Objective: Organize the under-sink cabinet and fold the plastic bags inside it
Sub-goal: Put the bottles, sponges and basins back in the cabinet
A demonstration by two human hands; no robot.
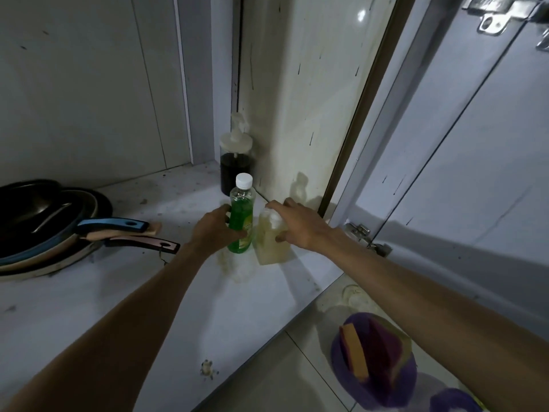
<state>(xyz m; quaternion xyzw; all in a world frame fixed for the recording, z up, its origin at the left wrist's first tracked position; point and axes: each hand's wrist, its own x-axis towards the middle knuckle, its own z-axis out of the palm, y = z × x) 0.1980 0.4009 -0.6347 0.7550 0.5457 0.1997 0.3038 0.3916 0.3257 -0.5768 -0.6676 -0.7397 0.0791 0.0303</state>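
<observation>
While the green dish-soap bottle (242, 205) and the pale yellow bottle (271, 249) stand upright and touching on the cabinet floor (148, 292), each has a hand on it. The left grip (212, 230) wraps round the green bottle's middle, below its white cap. The right grip (300, 224) closes over the yellow bottle's top, thumb on its near face. Both long axes are vertical, so I judge either bottle would lift or slide straight. A dark-liquid pump jar (236, 169) stands just beyond them in the back corner. Stacked frying pans (44, 227) lie well apart to the left. A yellow-green label shows on the green bottle, but no writing is readable. No plastic bags are in view.
</observation>
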